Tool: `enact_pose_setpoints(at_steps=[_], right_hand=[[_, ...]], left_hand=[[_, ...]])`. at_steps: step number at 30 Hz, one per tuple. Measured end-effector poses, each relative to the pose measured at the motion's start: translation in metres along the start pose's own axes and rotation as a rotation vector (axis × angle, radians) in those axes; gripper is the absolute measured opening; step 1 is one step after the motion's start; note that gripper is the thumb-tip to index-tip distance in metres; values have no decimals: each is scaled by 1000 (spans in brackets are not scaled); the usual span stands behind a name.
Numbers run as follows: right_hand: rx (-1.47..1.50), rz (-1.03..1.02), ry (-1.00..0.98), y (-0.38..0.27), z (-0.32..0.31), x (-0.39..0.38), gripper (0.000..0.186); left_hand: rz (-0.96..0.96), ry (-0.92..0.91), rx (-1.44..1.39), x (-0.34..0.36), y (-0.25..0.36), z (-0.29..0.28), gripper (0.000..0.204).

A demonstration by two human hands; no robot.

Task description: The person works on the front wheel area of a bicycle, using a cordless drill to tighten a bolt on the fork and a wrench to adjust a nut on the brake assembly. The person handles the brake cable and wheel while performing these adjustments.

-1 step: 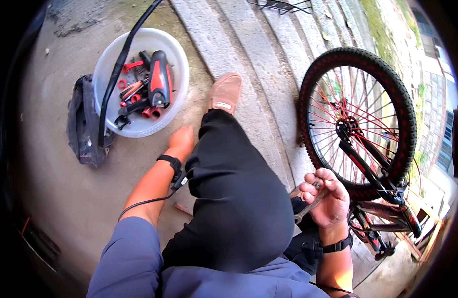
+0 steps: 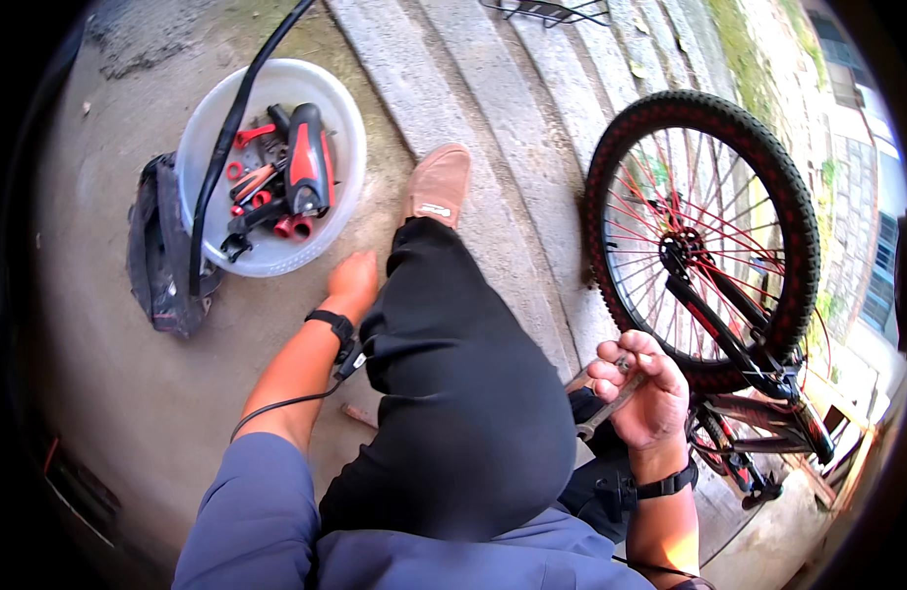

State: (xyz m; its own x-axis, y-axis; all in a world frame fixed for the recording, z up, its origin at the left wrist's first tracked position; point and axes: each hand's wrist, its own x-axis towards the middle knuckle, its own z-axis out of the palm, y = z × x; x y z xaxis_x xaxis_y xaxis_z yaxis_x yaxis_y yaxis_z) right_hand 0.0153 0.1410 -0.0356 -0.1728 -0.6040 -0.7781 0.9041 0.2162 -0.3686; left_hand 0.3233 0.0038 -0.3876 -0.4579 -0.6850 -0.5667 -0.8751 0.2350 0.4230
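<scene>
wrench (image 2: 609,409), one, in the right hand (image 2: 644,388)

wrench: slim, metal, dull grey with a brownish cast; straight shank, widening to a head at its lower-left end, close to the leg (image 2: 463,393). lies aslant over the palm; upper end partly covered by the hand.
right hand: palm turned up, fingers curled in, thumb bent towards them, pinching the wrench. small part (image 2: 624,365), greyish, at the fingertips; too small to name.
left hand (image 2: 353,282): lowered on the far side of the leg, near the tub (image 2: 354,143); fingers mostly hidden, so cannot tell whether spread or pinching anything.
tub: round, translucent white, on the ground (image 2: 109,383); contains a red-and-black tool (image 2: 304,162) and small pieces (image 2: 255,134) in red, black and orange.
tube (image 2: 240,105): black, bent, in front of the tub's left side.
bag (image 2: 151,251): dark, just left of the tub.
wheel (image 2: 682,246): knobbly black tyre, red spokes; fitted to a frame (image 2: 714,320) in black and red.
</scene>
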Motion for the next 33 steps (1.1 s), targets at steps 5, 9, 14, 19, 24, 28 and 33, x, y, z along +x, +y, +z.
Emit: enact_pose_setpoints(at_steps=[5, 9, 14, 19, 24, 28, 33], right_hand=[[-87, -9, 24, 1, 8, 1, 39], [-35, -3, -57, 4, 19, 4, 37], [-89, 38, -9, 6, 31, 9, 35], [-88, 15, -31, 11, 30, 11, 34], [-68, 10, -73, 12, 24, 7, 34], [-32, -32, -123, 12, 4, -6, 34], [-33, -105, -117, 4, -35, -28, 29]], left_hand=[[23, -82, 69, 12, -10, 4, 21], [22, 21, -172, 20, -56, 40, 26], [53, 33, -124, 25, -57, 52, 29], [61, -16, -52, 33, -65, 42, 23], [38, -42, -23, 32, -83, 26, 18], [47, -2, -73, 27, -99, -18, 15], [179, 149, -447, 7, -51, -130, 15]])
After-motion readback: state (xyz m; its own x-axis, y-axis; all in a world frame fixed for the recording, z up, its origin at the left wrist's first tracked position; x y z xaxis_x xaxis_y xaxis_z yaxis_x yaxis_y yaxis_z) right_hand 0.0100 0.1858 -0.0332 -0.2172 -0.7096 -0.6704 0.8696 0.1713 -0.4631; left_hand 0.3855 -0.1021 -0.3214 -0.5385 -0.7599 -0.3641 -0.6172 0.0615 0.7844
